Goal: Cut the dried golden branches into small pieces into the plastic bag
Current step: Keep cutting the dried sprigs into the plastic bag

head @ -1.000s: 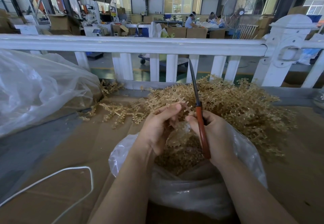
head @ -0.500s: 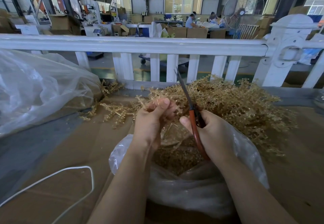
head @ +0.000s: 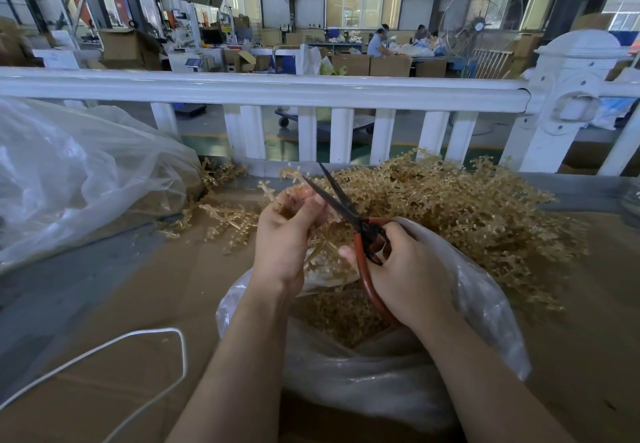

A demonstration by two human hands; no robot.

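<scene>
A sprig of the dried golden branches (head: 294,196) is pinched between the curled fingers of the left hand (head: 285,238), held above the open mouth of the clear plastic bag (head: 485,307) at the near middle of the brown cardboard-covered desk (head: 138,304). Small golden cut pieces (head: 343,314) are seen lying inside that bag. A pair of black-bladed scissors with red looped handles (head: 360,231) is gripped by the right hand (head: 405,273), its fingers curled through and round the handles. The blades are parted, their tips pointed up and to the left, just beside the left fingertips; whether the sprig is touched by them cannot be told. A large loose pile of golden branches (head: 467,210) is spread behind the bag toward the far right edge. A big crumpled sheet of clear plastic (head: 79,172) is heaped at the far left corner. A white cord (head: 104,345) is looped near the near left edge. A white railing (head: 277,89) is set along the far edge.
</scene>
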